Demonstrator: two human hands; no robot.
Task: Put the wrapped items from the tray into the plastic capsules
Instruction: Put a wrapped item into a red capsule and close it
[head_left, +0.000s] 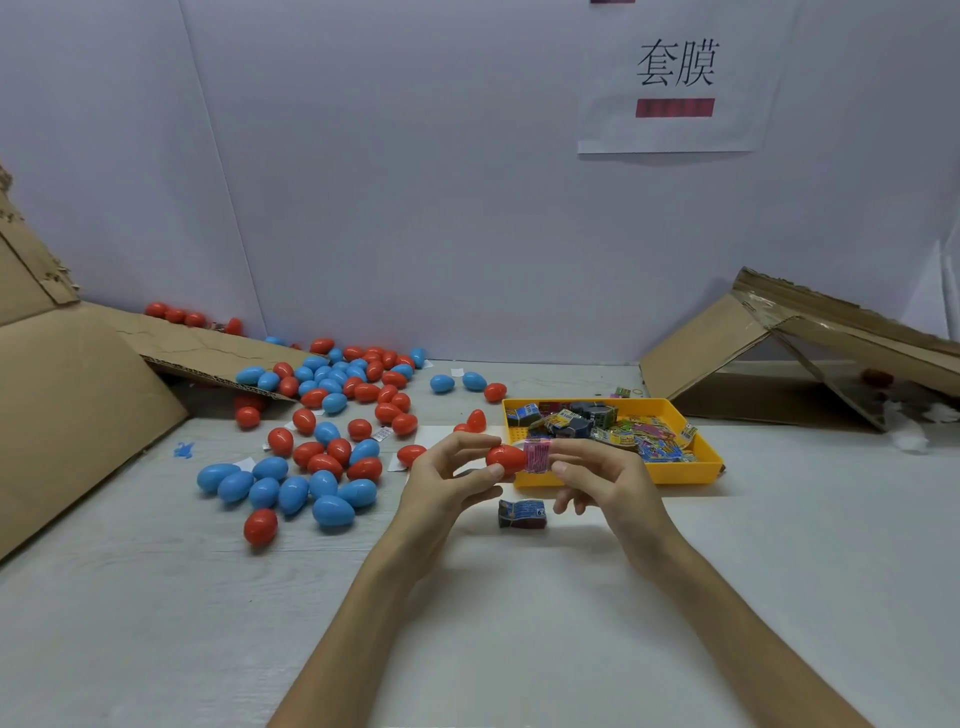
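This looks like a hand-packing station in a small workshop or factory. Plain white partition panels (415, 182) wall off a pale work table (519, 623), and a printed paper sign (675, 78) is stuck to one panel, with two large Chinese characters above a red bar whose print is too blurred to read. Red and blue plastic capsules (332, 395) lie loose in bulk beside cut-open cardboard boxes (78, 415), and a yellow tray (613, 478) holds a heap of wrapped items (597, 423).

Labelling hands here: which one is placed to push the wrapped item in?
Right: the right hand pinches the pink wrapped item against the red capsule, which the left hand holds.
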